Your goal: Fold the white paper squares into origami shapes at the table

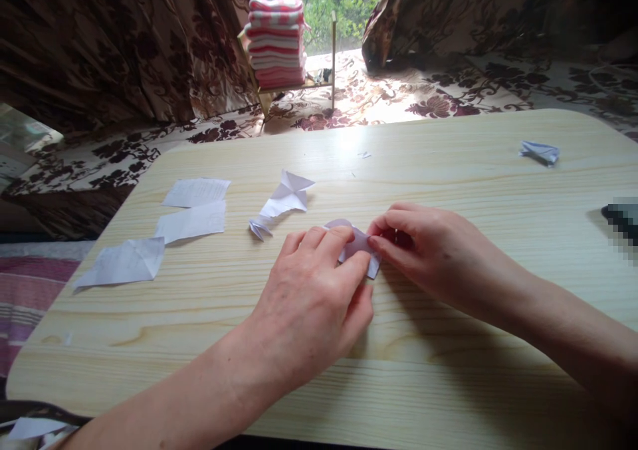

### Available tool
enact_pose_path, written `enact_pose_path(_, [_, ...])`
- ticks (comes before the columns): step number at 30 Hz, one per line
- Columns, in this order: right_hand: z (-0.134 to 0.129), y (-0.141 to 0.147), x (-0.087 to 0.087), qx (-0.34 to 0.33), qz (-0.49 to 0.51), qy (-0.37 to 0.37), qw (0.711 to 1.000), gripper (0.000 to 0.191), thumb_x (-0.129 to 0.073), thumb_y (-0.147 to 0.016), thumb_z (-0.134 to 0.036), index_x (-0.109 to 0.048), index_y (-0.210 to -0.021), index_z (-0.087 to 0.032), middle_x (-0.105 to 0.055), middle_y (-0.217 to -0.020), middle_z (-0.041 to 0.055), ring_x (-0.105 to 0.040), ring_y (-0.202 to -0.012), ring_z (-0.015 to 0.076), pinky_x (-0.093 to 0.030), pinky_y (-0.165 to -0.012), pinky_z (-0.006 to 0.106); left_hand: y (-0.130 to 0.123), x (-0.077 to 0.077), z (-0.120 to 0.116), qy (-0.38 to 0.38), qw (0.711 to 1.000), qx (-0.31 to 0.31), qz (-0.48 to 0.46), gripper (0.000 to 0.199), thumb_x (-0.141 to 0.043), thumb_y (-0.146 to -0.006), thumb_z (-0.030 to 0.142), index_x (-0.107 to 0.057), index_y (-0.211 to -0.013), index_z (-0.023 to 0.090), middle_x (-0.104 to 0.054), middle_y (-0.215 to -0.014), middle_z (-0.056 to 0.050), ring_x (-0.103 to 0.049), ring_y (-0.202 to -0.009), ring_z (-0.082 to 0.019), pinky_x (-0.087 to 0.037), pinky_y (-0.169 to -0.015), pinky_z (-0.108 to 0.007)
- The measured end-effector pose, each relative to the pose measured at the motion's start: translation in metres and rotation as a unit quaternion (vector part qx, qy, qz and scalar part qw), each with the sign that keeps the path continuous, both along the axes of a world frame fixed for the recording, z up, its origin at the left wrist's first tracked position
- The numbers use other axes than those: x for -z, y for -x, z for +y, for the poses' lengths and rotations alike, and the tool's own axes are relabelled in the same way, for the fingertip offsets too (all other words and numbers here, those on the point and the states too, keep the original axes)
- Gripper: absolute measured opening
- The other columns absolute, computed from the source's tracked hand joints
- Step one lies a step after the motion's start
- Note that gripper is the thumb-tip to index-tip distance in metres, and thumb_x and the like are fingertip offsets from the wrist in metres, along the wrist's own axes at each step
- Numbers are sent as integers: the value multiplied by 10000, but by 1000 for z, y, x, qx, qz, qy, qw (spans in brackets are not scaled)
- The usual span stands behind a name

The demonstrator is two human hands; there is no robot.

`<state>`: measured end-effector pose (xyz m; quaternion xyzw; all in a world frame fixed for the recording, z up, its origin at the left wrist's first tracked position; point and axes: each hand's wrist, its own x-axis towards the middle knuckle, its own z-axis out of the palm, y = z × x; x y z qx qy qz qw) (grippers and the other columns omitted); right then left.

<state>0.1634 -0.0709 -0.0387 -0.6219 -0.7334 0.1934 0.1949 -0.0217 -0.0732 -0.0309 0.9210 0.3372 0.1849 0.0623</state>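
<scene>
Near the middle of the table (438,151), the left hand (319,284), half uncurled, pressed down the paper (359,242); the right hand (423,237) pinched its edge between fingertips. Toward the table's left side, a slip (199,191) bore faint lines (too small to read).

Bare hands (312,290); bare left forearm (214,377) with small dark spots; slender bare right forearm (543,310)
</scene>
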Motion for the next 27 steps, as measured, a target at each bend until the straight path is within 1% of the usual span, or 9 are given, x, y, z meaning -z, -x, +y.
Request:
enact_pose_path(2, [0,1,0,2,-7,0,1000,166,-546,-855,-239,-677,-762,-195,-654,-789,14,-538,-636,138,-351,-581,273,2,-3,6,-7,999,-18,-29,214,-516,-885,203,-711,-945,138,-667,-1070,-120,-595,-985,-255,-466,-889,-436])
enact_pose_path(4, [1,1,-1,3,-10,1,1000,161,-548,-851,-236,-677,-764,-196,-656,-773,14,-533,-628,138,-343,-574,273,3,-8,16,-19,996,-69,-51,186,-531,-873,175,-710,-913,142,-674,-982,-101,-602,-943,-239,-478,-855,-419])
enact_pose_path(7, [1,2,-1,10,-13,-1,1000,153,-557,-841,-236,-676,-754,-196,-655,-735,15,-520,-602,136,-324,-553,271,-3,-12,33,24,990,-128,-59,177,-567,-839,163,-711,-942,148,-672,-1003,-90,-601,-992,-239,-475,-873,-415])
enact_pose_path(9, [1,2,-1,11,-15,-4,1000,151,-555,-837,-236,-673,-751,-195,-656,-730,19,-518,-599,138,-319,-551,271,-9,-13,43,91,988,-116,-48,173,-570,-825,153,-726,-901,153,-686,-961,-71,-611,-963,-224,-472,-876,-396])
enact_pose_path(11, [0,2,0,14,-22,-12,1000,146,-559,-831,-244,-666,-745,-196,-653,-726,18,-511,-593,139,-314,-552,274,-15,-13,49,139,984,-102,-42,177,-561,-817,147,-737,-806,162,-692,-878,-51,-617,-884,-204,-476,-821,-362])
enact_pose_path(14, [-1,3,1,21,-30,-30,999,141,-563,-825,-254,-651,-728,-200,-630,-701,13,-492,-576,140,-302,-546,276,-19,-12,53,177,977,-111,-51,199,-554,-804,152,-737,-728,173,-688,-812,-34,-603,-792,-176,-460,-729,-318])
enact_pose_path(17, [-2,4,2,26,-28,-36,999,136,-565,-819,-248,-638,-713,-205,-611,-684,8,-484,-570,143,-299,-541,277,-19,-11,55,213,969,-119,-47,179,-570,-776,149,-741,-727,167,-683,-760,-36,-585,-716,-162,-431,-653,-297])
enact_pose_path(22, [-3,4,1,37,-14,-31,999,101,-595,-803,-243,-624,-714,-205,-588,-660,-2,-464,-552,137,-298,-538,274,-19,-10,59,230,963,-134,-42,157,-574,-729,122,-724,-698,157,-671,-691,-37,-551,-621,-146,-380,-572,-287])
enact_pose_path(27, [-4,4,3,45,6,-30,999,54,-606,-785,-226,-628,-737,-211,-566,-638,-13,-440,-523,129,-299,-533,273,-18,-9,60,240,961,-133,-43,158,-567,-722,131,-720,-695,161,-667,-658,-37,-549,-604,-151,-361,-551,-285])
